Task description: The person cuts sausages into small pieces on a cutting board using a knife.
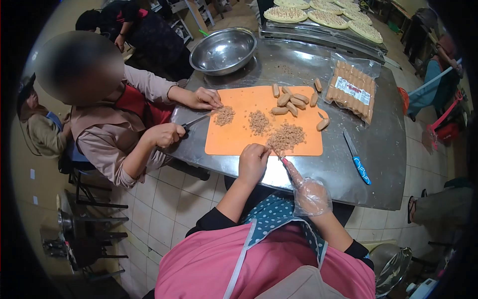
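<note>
At the near edge of the orange cutting board [234,142], my left hand [254,162] is closed in a pinch; what its fingertips hold is hidden. My right hand [311,194], in a clear plastic glove, grips a small knife [284,160], index finger stretched along it. The blade points toward my left fingertips. Just beyond lies a heap of chopped sausage [287,137], with a smaller heap [259,122] behind it. Short sausage pieces [291,103] are piled at the board's far right. One cut sausage piece [322,124] lies at the right edge.
A co-worker's hands [167,134] work at the board's left with a knife [196,121] by another chopped heap [224,115]. A steel bowl [223,52], a sausage pack [351,88] and a blue-handled knife [361,169] rest on the metal table [383,144]. Topped flat rounds [328,19] stand behind.
</note>
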`<action>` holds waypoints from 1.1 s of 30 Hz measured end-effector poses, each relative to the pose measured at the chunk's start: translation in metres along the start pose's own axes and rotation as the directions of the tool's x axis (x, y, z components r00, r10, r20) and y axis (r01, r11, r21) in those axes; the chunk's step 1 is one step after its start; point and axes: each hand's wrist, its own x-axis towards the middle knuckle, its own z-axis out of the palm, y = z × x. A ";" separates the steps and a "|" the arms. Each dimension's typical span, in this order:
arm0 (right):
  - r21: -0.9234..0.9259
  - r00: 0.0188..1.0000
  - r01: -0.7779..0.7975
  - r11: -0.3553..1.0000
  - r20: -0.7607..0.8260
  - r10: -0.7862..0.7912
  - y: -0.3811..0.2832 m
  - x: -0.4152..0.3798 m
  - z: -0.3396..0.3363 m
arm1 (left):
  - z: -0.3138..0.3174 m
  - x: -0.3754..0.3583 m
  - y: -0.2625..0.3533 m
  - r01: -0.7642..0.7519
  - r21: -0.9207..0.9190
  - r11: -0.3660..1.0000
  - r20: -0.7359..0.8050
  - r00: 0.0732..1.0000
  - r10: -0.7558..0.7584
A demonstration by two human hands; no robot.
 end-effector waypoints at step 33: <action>0.100 1.000 0.025 0.995 0.010 -0.026 -0.005 0.010 -0.005 | -0.001 0.003 0.001 0.041 -0.105 0.994 0.015 0.999 -0.040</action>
